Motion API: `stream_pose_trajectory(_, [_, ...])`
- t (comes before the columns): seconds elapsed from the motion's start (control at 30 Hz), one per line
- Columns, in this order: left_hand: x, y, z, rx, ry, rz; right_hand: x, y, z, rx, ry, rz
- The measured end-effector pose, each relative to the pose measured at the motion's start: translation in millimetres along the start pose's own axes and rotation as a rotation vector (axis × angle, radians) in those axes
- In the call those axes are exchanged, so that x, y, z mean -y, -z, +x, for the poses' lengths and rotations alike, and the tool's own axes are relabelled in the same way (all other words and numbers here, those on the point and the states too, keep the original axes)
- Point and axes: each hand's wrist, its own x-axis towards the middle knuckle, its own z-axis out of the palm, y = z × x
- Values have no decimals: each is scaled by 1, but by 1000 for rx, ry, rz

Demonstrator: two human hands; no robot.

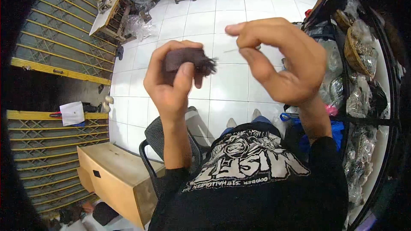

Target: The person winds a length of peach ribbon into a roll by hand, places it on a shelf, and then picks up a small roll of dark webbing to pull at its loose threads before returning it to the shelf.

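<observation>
My left hand is closed around a dark brown piece of folded fabric, thumb pressed on its front. A frayed, fringed end of the fabric sticks out toward the right. Across a small gap, my right hand is raised with thumb and index finger pinched together. From that pinch a thin, pale needle-like sliver points left toward the frayed end, without touching it. It is too fine and blurred to tell its exact kind.
A wooden desk and a black mesh chair stand at lower left. Yellow folding gates line the left side. On the right are shelves with plastic-wrapped goods and a woven basket. A sewing machine sits on a table at upper left.
</observation>
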Motion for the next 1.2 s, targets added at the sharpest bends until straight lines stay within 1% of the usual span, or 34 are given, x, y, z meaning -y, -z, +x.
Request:
stream_pose_trajectory(0.07, [-4, -6, -2, 13, -21, -8, 6, -4, 1, 18, 41, -44])
stream_pose_trajectory(0.1, [-4, -9, -2, 20, -36, -15, 7, -8, 0, -7, 38, -34])
stream_pose_trajectory(0.2, [-7, -13, -2, -6, -109, 112, 10, -10, -1, -2, -2, -33])
stream_pose_trajectory(0.23, [-11, -18, -4, -10, -66, 14, 10, -13, -2, -13, -15, -1])
stream_pose_trajectory(0.4, [-12, -21, -4, 6, -124, 50, 12, -23, 0, -69, 10, -16])
stream_pose_trajectory(0.63, [-14, -24, -6, -11, -85, 40, 12, -23, 0, -57, 11, -14])
stream_pose_trajectory(0.77, [-14, -24, -7, -29, -92, 142, 11, -23, 0, -42, 40, -30])
stream_pose_trajectory(0.87, [-14, -24, -6, 3, -102, 176, 10, -22, -1, -8, 23, -31])
stream_pose_trajectory(1.0, [-17, -15, -3, 84, -112, 244, 5, -26, -3, -16, 38, -23])
stream_pose_trajectory(1.07, [-18, -16, -3, 58, -119, 257, 4, -28, -3, -7, 44, -21])
stream_pose_trajectory(1.2, [-16, -12, -2, 104, -116, 259, 2, -29, -3, 33, 53, -43])
